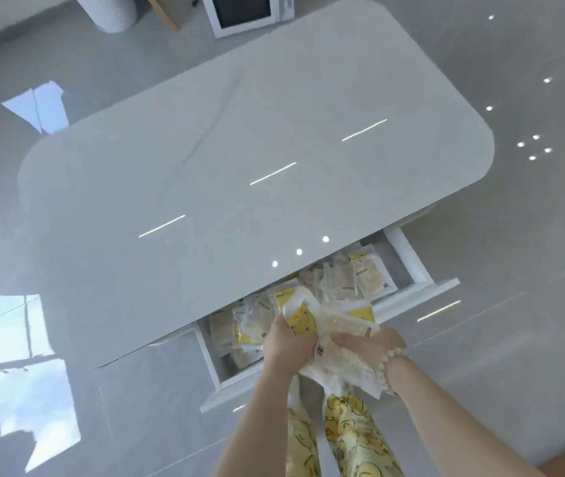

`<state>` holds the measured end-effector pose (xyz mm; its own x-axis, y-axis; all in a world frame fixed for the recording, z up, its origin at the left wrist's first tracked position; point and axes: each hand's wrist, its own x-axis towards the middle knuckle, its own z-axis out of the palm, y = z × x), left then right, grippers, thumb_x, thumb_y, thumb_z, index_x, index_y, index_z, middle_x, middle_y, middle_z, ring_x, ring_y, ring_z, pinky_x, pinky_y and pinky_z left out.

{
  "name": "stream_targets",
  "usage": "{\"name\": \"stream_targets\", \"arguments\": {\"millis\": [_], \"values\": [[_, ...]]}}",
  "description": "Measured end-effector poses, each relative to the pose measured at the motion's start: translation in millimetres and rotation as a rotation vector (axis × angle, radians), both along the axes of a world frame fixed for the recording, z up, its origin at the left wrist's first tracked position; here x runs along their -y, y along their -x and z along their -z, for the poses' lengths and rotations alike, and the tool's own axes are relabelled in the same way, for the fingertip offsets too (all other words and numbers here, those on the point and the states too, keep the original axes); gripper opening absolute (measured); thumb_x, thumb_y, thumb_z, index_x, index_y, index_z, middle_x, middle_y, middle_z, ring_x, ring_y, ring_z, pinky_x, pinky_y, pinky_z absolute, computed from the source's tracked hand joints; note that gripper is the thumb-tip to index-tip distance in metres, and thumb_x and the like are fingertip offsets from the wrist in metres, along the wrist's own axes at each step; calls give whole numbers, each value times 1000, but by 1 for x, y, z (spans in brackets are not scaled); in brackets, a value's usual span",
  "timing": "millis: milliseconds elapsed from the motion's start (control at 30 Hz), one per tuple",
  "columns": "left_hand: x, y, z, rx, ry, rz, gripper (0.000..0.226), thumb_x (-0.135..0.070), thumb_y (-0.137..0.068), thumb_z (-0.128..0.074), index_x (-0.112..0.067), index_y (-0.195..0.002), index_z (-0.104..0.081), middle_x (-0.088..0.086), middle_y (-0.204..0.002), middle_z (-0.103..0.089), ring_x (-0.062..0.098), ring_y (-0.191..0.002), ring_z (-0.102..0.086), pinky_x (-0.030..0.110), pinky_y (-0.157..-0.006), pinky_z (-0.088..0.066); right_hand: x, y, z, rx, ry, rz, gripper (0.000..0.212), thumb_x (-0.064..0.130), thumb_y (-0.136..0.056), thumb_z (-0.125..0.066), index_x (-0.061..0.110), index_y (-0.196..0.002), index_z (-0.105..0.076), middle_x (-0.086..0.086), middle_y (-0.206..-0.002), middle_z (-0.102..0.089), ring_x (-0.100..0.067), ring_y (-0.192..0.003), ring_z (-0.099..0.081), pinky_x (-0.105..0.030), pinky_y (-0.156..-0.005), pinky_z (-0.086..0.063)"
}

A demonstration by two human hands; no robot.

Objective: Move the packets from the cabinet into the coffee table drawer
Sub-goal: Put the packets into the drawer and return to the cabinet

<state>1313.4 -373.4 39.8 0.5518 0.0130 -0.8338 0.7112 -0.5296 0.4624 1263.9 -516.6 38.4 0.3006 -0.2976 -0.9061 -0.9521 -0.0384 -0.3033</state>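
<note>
- A bundle of packets [339, 333] is held between both hands, directly above the near part of the open drawer [411, 259], which is pulled out from under the coffee table [239, 149] toward 5 o'clock.
- The bundle is crumpled. Its long axis is judged to run roughly from 11 o'clock to 5 o'clock, but this cannot be told cleanly.
- From the fingers, the heap of loose packets [353, 280] already in the drawer lies at 1 o'clock, and a bare patch of drawer floor is seen at about 8 o'clock.
- The left hand [288, 344] is clamped on the bundle's 9 o'clock edge, with its fingers curled round a yellow-printed packet.
- The right hand [368, 346] is clamped on the 3 o'clock side, with its fingers curled over the clear packets. A beaded bracelet [389, 364] is worn at that wrist.
- Neither hand is nearer to the drawer. Both forearms are extended from 6 o'clock and converge on the bundle.
- The coming move is judged to need only a short lowering and a release, since the drawer is already underneath.
</note>
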Motion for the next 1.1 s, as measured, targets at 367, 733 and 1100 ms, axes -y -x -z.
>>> {"name": "stream_targets", "arguments": {"millis": [367,733,1100], "values": [[-10,-39,150,-120,7,-187,29,-15,-75,-56,-16,-103,-57,5,-94,-63,17,-81,-60,25,-63,-49,-11,-73,143,-59,114,-406,73,57,-69,-73,11,-123,-58,-12,-108,-62,-25,-96,-59,-23,-63,-42],[-3,-52,261,-102,26,22,33,-20,-87,-60,-18,-113,-41,-1,-95,-57,20,-85,-57,35,-78,-52,3,-105,260,-31,200,-496,68,53,-68,-76,7,-115,-60,-8,-102,-64,-25,-96,-62,-25,-70,-45],[1,-54,274,168,-343,348,63,-24,-83,-70,-10,-135,-37,7,-130,-45,27,-109,-54,31,-78,-46,5,-107,277,-120,485,-687,91,73,-54,-72,8,-116,-56,-11,-111,-61,-28,-102,-61,-31,-72,-46]]}}
